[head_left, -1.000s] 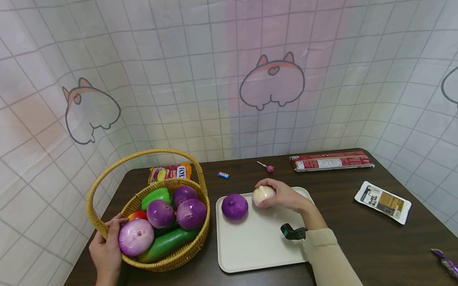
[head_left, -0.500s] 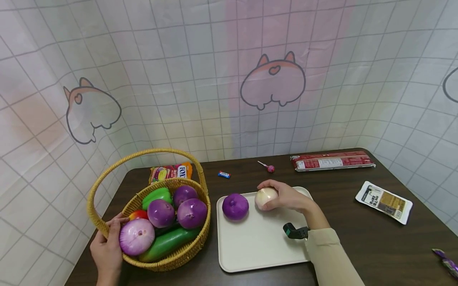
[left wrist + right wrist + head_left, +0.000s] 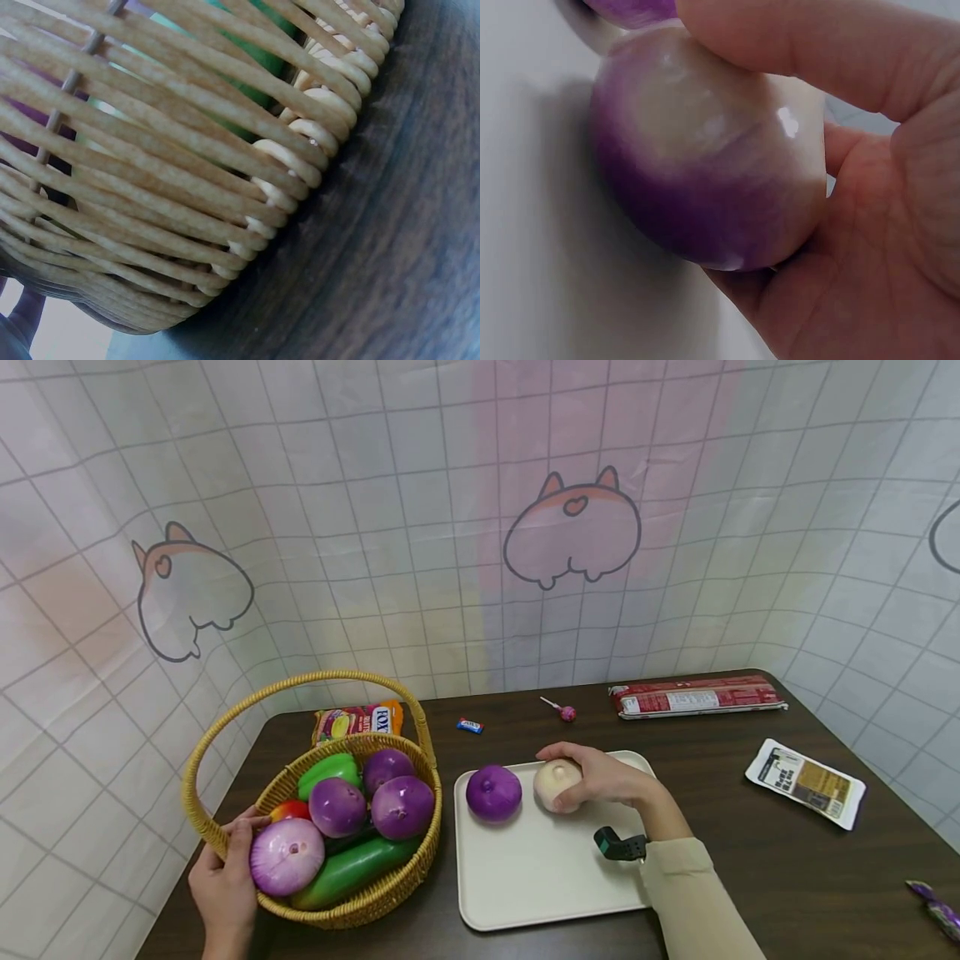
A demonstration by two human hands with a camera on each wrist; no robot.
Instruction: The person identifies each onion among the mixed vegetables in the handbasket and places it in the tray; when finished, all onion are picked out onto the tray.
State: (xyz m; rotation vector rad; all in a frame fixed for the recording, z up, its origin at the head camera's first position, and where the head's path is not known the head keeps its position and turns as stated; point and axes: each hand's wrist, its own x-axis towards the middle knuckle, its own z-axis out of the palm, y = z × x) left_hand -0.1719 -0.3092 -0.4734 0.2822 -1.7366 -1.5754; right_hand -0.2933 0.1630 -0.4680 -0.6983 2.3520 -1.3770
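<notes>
In the head view my right hand (image 3: 600, 777) holds a turnip (image 3: 557, 787) over the far part of a white tray (image 3: 525, 877). The right wrist view shows fingers and thumb round this turnip (image 3: 705, 150), pale on one side and purple on the other. A purple turnip-like vegetable (image 3: 492, 795) sits on the tray just left of it. My left hand (image 3: 223, 878) grips the left rim of a wicker basket (image 3: 390, 893) near the handle's foot, beside a purple onion (image 3: 288, 857). In the left wrist view the basket's woven side (image 3: 165, 150) fills much of the frame.
The basket also holds a green pepper (image 3: 330, 774), several purple round vegetables (image 3: 337, 808) and a long green vegetable (image 3: 360, 870). Candy bags (image 3: 360, 721), a small blue candy (image 3: 470, 725), a lollipop (image 3: 566, 713), a red package (image 3: 697, 697) and a white-gold pouch (image 3: 806, 783) lie around.
My right hand has shifted slightly right with the turnip and turned it, so its pale tip now faces more toward me. The left hand and basket have stayed put.
</notes>
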